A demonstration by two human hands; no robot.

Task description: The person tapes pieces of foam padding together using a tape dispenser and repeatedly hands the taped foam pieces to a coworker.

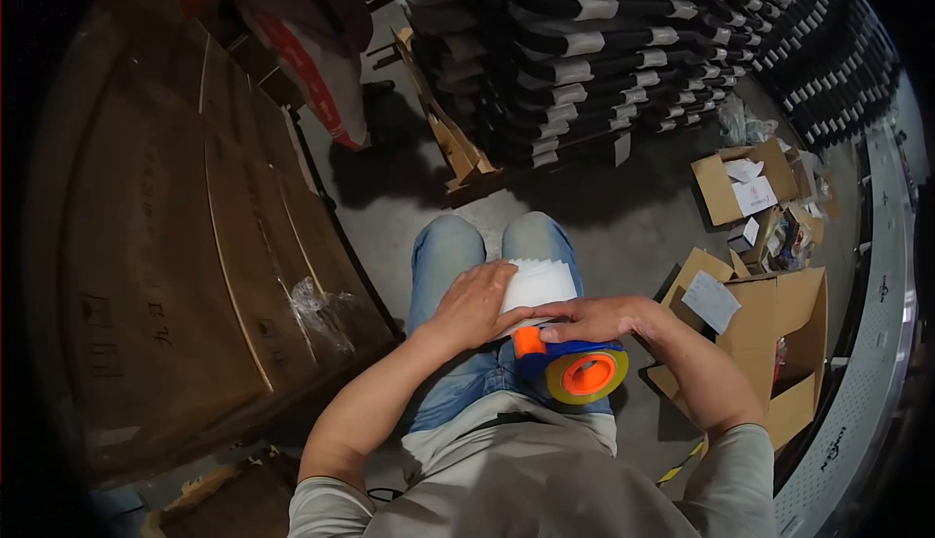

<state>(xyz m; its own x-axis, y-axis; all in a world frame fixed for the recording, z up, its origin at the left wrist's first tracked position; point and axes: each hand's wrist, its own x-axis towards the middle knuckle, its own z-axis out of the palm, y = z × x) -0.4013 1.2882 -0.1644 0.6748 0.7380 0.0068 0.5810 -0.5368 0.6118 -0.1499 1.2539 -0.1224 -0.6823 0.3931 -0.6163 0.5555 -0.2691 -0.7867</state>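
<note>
Holding step-edged white stack (541,287) — tape dispenser (569,371) beside, floor (397,209) past knees (448,243)

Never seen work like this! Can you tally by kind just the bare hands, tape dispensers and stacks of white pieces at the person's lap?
Bare hands: 2 (left hand, right hand)
Tape dispenser: 1
Stack of white pieces: 1
Total: 4
</note>
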